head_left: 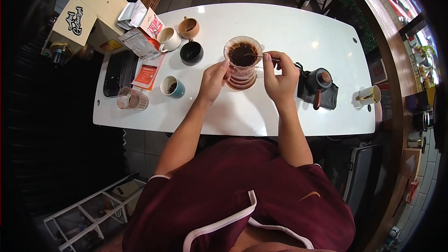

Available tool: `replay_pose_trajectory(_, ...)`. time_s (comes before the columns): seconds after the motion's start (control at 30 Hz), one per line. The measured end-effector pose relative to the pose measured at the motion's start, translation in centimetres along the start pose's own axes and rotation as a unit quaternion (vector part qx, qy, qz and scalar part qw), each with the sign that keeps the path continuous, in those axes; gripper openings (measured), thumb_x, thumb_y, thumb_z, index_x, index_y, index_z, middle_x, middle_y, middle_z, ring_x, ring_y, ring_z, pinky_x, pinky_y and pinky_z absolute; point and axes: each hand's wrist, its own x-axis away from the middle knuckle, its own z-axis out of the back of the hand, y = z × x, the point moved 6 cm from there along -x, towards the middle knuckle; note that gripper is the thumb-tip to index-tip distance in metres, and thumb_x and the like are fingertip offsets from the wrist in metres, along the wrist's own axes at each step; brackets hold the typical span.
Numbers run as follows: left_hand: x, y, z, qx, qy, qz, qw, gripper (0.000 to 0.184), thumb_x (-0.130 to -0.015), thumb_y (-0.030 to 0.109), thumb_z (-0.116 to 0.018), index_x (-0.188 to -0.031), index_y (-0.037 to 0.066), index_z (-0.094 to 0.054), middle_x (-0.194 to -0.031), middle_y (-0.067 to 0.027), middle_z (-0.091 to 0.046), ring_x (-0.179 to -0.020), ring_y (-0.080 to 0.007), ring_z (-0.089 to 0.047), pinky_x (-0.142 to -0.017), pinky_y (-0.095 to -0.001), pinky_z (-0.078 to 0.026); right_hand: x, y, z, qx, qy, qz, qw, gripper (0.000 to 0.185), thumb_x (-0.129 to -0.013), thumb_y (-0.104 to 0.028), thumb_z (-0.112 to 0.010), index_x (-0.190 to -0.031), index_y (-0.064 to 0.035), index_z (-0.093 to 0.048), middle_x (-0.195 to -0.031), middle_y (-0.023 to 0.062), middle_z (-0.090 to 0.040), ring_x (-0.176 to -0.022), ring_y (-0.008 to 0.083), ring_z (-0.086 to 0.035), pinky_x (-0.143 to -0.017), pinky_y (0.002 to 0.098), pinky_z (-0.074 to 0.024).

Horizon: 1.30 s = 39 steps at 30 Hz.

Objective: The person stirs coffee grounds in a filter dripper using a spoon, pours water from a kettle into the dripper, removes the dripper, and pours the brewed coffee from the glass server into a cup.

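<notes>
A clear dripper (243,71) with a paper filter full of dark wet coffee grounds (243,54) stands on a glass server (241,83) holding some brown liquid. My left hand (215,80) grips the dripper's left side, fingers closed at its rim. At the right, my right hand (282,76) pinches the handle of a thin spoon (255,56), whose tip reaches into the grounds. To the right of that hand, a black kettle (319,79) with a wooden handle rests on a dark cloth or scale.
Left of the dripper are a black cup (191,53), a tan cup (188,27), a white mug (169,39), a teal cup (172,87) and a ribbed glass (132,99). Coffee bags (142,42) and a grinder (88,16) stand further left. A pale cup (369,95) is near the right edge.
</notes>
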Motion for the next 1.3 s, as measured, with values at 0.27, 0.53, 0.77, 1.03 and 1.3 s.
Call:
replay_pose_trajectory(0.27, 0.0, -0.2, 0.1, -0.007, 0.005, 0.005, 1.0, 0.038, -0.098, 0.036, -0.048, -0.075, 0.006, -0.058, -0.068, 0.0043, -0.048, -0.06, -0.0028, -0.036, -0.052, -0.0185, -0.027, 0.4, 0.4, -0.4, 0.008, -0.023, -0.023, 0.999, 0.008, -0.083, -0.005, -0.066, -0.083, 0.0023, -0.063, -0.07, 0.009, -0.063, -0.058, 0.0135, -0.054, -0.054, 0.0254, -0.0437)
replay_pose_trajectory(0.53, 0.0, -0.2, 0.1, -0.005, 0.009, 0.002, 1.0, 0.039, -0.097, 0.036, -0.049, -0.075, 0.006, -0.058, -0.068, 0.0042, -0.048, -0.06, -0.0028, -0.036, -0.052, -0.0186, -0.027, 0.8, 0.7, -0.4, 0.009, -0.005, -0.03, 1.0, 0.009, -0.083, -0.006, -0.068, -0.082, 0.0016, -0.064, -0.069, 0.0095, -0.064, -0.054, 0.0118, -0.055, -0.051, 0.0239, -0.0431)
replay_pose_trajectory(0.77, 0.0, 0.0, -0.1, 0.004, 0.003, -0.007, 1.0, 0.038, -0.097, 0.036, -0.049, -0.075, 0.006, -0.059, -0.07, 0.0035, -0.05, -0.064, -0.0031, -0.041, -0.055, -0.0182, -0.03, 0.6, 0.3, 0.6, -0.027, 0.042, -0.009, 0.999, 0.009, -0.084, -0.006, -0.067, -0.082, 0.0018, -0.064, -0.068, 0.008, -0.063, -0.053, 0.0107, -0.053, -0.05, 0.0222, -0.0416)
replay_pose_trajectory(1.03, 0.0, 0.0, -0.1, 0.003, -0.004, -0.008, 1.0, 0.038, -0.097, 0.036, -0.049, -0.076, 0.006, -0.058, -0.071, 0.0029, -0.052, -0.067, -0.0038, -0.043, -0.057, -0.0185, -0.032, 0.6, -0.2, -0.1, -0.004, 0.006, -0.004, 1.0, 0.008, -0.083, -0.005, -0.067, -0.082, 0.0022, -0.062, -0.068, 0.0085, -0.062, -0.056, 0.0116, -0.053, -0.053, 0.0236, -0.0426)
replay_pose_trajectory(1.3, -0.1, -0.4, 0.1, 0.008, -0.002, -0.001, 1.0, 0.039, -0.098, 0.036, -0.048, -0.075, 0.006, -0.058, -0.07, 0.0032, -0.05, -0.065, -0.0037, -0.042, -0.057, -0.0187, -0.031, 0.9, 1.3, -0.7, -0.005, -0.011, -0.048, 0.999, 0.009, -0.087, -0.003, -0.061, -0.092, 0.0041, -0.06, -0.077, 0.0099, -0.063, -0.065, 0.0126, -0.057, -0.059, 0.0242, -0.045)
